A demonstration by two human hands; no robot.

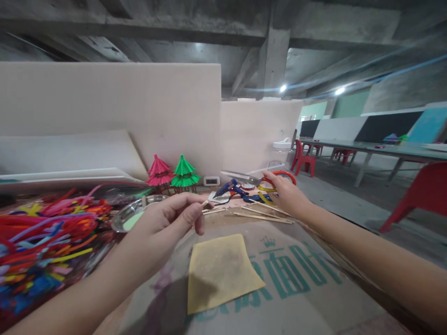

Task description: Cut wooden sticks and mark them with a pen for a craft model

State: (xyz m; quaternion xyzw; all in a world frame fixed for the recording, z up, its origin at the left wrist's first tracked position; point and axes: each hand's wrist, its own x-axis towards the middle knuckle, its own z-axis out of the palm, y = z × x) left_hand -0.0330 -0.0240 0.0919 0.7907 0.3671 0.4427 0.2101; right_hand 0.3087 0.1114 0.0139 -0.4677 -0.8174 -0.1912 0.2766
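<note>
Fingers (181,205) of the left hand (164,225) pinch a thin wooden stick (205,203), at twelve o'clock from the yellow sheet (220,270) on the desk (216,222); right hand (288,195), at two o'clock, touches red scissors (279,174); whether it grips them I cannot tell.

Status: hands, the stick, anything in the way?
Left hand pinching thin wooden stick. Right hand at red-handled scissors, grip unclear, beside blue glue gun. Loose sticks and yellow sheet lie between hands; nothing blocking.

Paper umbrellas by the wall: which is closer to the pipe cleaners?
The pink umbrella; it stands left of the green umbrella, toward the pipe cleaners.
</note>
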